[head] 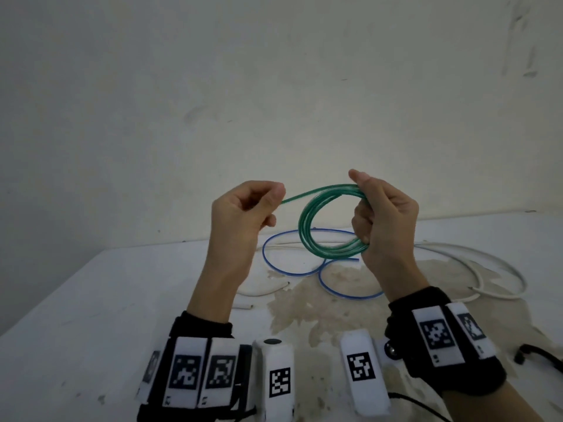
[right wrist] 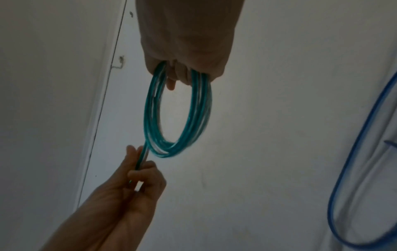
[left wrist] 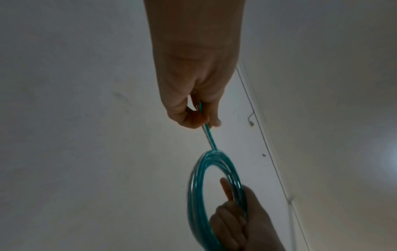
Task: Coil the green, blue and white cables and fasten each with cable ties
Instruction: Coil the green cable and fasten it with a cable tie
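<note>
Your left hand [head: 243, 208] is raised above the white worktop [head: 91, 300] at about 9 o'clock, its grip pinching the free tail of the thin, glossy green plastic cable [head: 307, 226]. The tail's long axis runs left to right into a coil of several loops, standing roughly upright at centre. At 3 o'clock, your right hand [head: 384, 214] grips the coil's far side, fingers curled through it. Coiling looks nearly finished; next, wrap the tail in, then find a tie. The thin blue cable [head: 265, 257] and white cable [head: 499, 263] lie uncoiled below.
</note>
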